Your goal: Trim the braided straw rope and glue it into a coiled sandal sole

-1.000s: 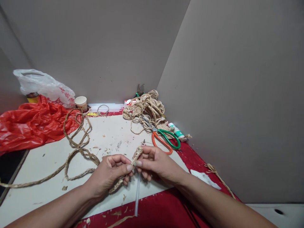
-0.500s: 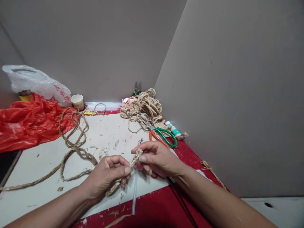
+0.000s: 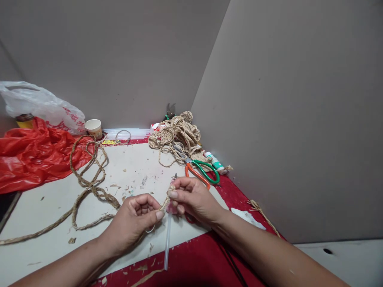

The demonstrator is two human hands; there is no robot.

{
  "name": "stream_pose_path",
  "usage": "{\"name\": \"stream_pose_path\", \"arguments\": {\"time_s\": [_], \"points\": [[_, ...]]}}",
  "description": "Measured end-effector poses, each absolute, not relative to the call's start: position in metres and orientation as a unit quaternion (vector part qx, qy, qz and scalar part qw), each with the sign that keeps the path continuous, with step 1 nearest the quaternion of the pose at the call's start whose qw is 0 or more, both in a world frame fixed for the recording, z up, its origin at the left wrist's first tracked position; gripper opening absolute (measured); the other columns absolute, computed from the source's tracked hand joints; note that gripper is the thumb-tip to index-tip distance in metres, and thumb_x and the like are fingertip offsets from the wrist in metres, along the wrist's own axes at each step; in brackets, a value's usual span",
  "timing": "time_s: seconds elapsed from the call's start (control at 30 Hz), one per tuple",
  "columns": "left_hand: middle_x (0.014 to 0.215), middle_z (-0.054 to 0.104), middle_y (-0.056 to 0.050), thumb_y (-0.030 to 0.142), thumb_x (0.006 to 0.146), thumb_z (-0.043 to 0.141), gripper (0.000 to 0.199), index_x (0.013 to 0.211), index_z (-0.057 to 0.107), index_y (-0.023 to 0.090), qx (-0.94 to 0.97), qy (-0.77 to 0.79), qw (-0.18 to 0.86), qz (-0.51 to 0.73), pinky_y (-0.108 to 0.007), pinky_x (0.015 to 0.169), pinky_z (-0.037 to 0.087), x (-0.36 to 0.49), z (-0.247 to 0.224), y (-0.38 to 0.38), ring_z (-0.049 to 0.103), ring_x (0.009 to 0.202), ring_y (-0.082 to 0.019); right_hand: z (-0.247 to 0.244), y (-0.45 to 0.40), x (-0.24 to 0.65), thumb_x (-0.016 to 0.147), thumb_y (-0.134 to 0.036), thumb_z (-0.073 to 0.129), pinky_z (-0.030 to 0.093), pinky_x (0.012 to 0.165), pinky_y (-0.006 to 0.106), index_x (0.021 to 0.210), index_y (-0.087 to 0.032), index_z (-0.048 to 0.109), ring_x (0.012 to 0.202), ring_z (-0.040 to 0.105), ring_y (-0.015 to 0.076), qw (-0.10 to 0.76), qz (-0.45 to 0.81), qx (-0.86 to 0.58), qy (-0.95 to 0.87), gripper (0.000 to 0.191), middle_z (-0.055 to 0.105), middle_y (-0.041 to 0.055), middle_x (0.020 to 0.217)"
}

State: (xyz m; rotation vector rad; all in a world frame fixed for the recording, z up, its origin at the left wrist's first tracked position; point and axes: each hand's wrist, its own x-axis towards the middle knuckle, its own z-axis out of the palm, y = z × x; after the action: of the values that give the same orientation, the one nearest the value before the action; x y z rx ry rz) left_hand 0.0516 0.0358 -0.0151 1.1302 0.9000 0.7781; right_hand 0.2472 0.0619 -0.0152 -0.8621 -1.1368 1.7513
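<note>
A short length of pale braided straw cord (image 3: 164,203) runs between my two hands over the white board. My left hand (image 3: 139,217) pinches its lower part between thumb and fingers. At its upper end, my right hand (image 3: 193,197) grips the cord with thumb and fingertips, hiding much of the tip. A thin loop (image 3: 150,229) shows just under my left fingers. Beneath the cord lies a translucent glue stick or plastic rod (image 3: 167,247), and something pinkish (image 3: 172,207) is partly covered by my right hand. Scissors (image 3: 202,169) with green and orange handles lie just beyond.
A heap of straw cord (image 3: 179,135) sits by the wall corner. Thicker brown rope (image 3: 89,183) curls on the white board (image 3: 60,215) at left. Behind are a red plastic bag (image 3: 44,155), a paper cup (image 3: 93,126) and clear sticks (image 3: 137,132). Plant scraps are scattered about.
My right hand has turned slightly, and its fingers now cover more of the cord's upper end. The cord's lower tail below my left hand has gone from sight. The view has shifted slightly.
</note>
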Motion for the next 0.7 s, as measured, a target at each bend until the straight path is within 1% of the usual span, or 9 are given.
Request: {"name": "stream_pose_path", "arguments": {"time_s": [0.1, 0.17, 0.23, 0.3, 0.37, 0.43, 0.5, 0.57, 0.7], "points": [[0.057, 0.051, 0.005, 0.04, 0.074, 0.077, 0.031, 0.076, 0.059, 0.015, 0.486, 0.404, 0.694, 0.345, -0.021, 0.053, 0.03, 0.0516, -0.0166, 0.0361, 0.041, 0.053, -0.007, -0.0163, 0.0615, 0.2445, 0.066, -0.033, 0.085, 0.045, 0.042, 0.018, 0.073, -0.015, 0.061, 0.038, 0.053, 0.0061, 0.426, 0.7, -0.358, -0.447, 0.031, 0.063, -0.0045, 0.054], [0.061, 0.056, 0.004, 0.038, 0.073, 0.078, 0.034, 0.091, 0.06, 0.016, 0.468, 0.398, 0.715, 0.333, -0.021, 0.055, 0.032, 0.0502, -0.0175, 0.0375, 0.044, 0.054, -0.008, -0.0161, 0.0609, 0.2442, 0.064, -0.034, 0.086, 0.045, 0.041, 0.018, 0.074, -0.016, 0.061, 0.038, 0.053, 0.0063, 0.427, 0.696, -0.366, -0.447, 0.032, 0.062, -0.0053, 0.054], [0.073, 0.064, 0.001, 0.036, 0.074, 0.079, 0.044, 0.108, 0.058, 0.018, 0.458, 0.385, 0.734, 0.323, -0.023, 0.061, 0.038, 0.0482, -0.0167, 0.0391, 0.053, 0.062, -0.01, -0.015, 0.0602, 0.2446, 0.064, -0.036, 0.086, 0.044, 0.04, 0.017, 0.074, -0.016, 0.061, 0.038, 0.053, 0.0065, 0.425, 0.688, -0.372, -0.455, 0.033, 0.062, -0.0056, 0.053], [0.087, 0.068, -0.004, 0.035, 0.073, 0.08, 0.049, 0.114, 0.058, 0.018, 0.457, 0.369, 0.744, 0.319, -0.026, 0.071, 0.043, 0.047, -0.014, 0.0403, 0.061, 0.075, -0.014, -0.0134, 0.0596, 0.245, 0.064, -0.038, 0.086, 0.044, 0.04, 0.017, 0.074, -0.016, 0.061, 0.038, 0.053, 0.0062, 0.42, 0.682, -0.373, -0.469, 0.035, 0.061, -0.0052, 0.052], [0.096, 0.07, -0.008, 0.035, 0.074, 0.079, 0.044, 0.11, 0.062, 0.016, 0.462, 0.359, 0.744, 0.322, -0.028, 0.079, 0.045, 0.0477, -0.0111, 0.0404, 0.064, 0.087, -0.017, -0.012, 0.0592, 0.2448, 0.064, -0.04, 0.086, 0.043, 0.04, 0.016, 0.074, -0.015, 0.061, 0.039, 0.052, 0.0061, 0.411, 0.674, -0.377, -0.485, 0.036, 0.062, -0.0039, 0.052], [0.092, 0.072, -0.008, 0.036, 0.077, 0.077, 0.035, 0.103, 0.067, 0.015, 0.46, 0.355, 0.742, 0.335, -0.028, 0.081, 0.045, 0.0501, -0.0099, 0.0396, 0.065, 0.086, -0.017, -0.0114, 0.0586, 0.2437, 0.064, -0.041, 0.085, 0.042, 0.04, 0.016, 0.074, -0.015, 0.061, 0.04, 0.052, 0.0061, 0.401, 0.664, -0.385, -0.5, 0.037, 0.064, -0.0027, 0.054], [0.08, 0.072, -0.005, 0.037, 0.076, 0.077, 0.029, 0.094, 0.07, 0.015, 0.444, 0.358, 0.739, 0.359, -0.027, 0.076, 0.045, 0.0529, -0.0113, 0.0385, 0.064, 0.076, -0.015, -0.0123, 0.0578, 0.2419, 0.063, -0.042, 0.085, 0.041, 0.04, 0.016, 0.074, -0.015, 0.061, 0.04, 0.052, 0.0066, 0.395, 0.654, -0.393, -0.511, 0.038, 0.063, -0.0025, 0.054], [0.069, 0.071, -0.004, 0.037, 0.072, 0.08, 0.028, 0.085, 0.071, 0.014, 0.44, 0.369, 0.726, 0.378, -0.025, 0.069, 0.045, 0.055, -0.0143, 0.0376, 0.062, 0.066, -0.013, -0.0144, 0.0569, 0.2398, 0.062, -0.042, 0.086, 0.041, 0.04, 0.017, 0.074, -0.015, 0.061, 0.04, 0.052, 0.0068, 0.396, 0.648, -0.396, -0.516, 0.039, 0.061, -0.0037, 0.054], [0.064, 0.069, -0.003, 0.039, 0.067, 0.083, 0.031, 0.079, 0.071, 0.013, 0.453, 0.382, 0.702, 0.395, -0.024, 0.062, 0.042, 0.0557, -0.0173, 0.0358, 0.058, 0.06, -0.012, -0.0184, 0.0563, 0.2372, 0.062, -0.042, 0.086, 0.04, 0.039, 0.017, 0.073, -0.015, 0.06, 0.04, 0.05, 0.0067, 0.397, 0.64, -0.395, -0.526, 0.04, 0.058, -0.0052, 0.053]]}}
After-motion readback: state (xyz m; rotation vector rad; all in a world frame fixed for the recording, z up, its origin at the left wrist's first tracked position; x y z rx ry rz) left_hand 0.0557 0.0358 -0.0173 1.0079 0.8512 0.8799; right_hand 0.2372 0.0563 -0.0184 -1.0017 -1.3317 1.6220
